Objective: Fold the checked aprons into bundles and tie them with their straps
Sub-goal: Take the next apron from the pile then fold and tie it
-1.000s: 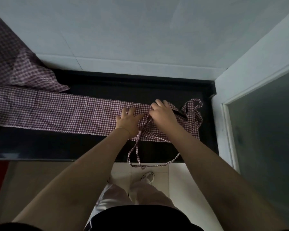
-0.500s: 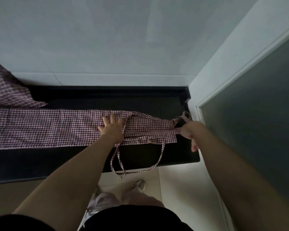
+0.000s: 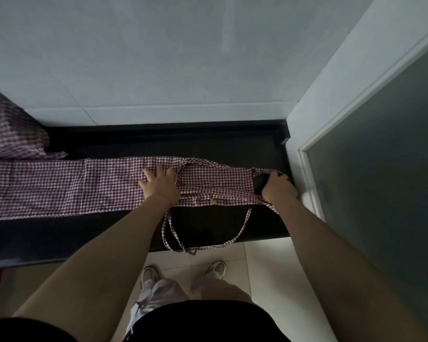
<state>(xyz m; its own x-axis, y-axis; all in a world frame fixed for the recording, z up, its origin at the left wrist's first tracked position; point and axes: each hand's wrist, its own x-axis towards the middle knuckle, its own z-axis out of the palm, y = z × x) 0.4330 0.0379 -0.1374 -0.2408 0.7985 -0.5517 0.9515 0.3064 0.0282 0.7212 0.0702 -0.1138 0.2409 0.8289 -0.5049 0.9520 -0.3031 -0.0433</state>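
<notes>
A single head-worn wide-angle view looks steeply down from standing height at a dark ledge (image 3: pixel 220 149) against a pale wall (image 3: pixel 183 58), with both forearms reaching forward, the floor tiles (image 3: pixel 264 262) below, lines bowed toward the edges.

Purple-white checked apron (image 3: pixel 60 186), folded into a long flat band, straps (image 3: pixel 183 240) dangling off the edge.

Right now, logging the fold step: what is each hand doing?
Left hand: open, fingers spread flat, pressing on the folded apron.
Right hand: fingers curled, gripping the apron's right end.
</notes>
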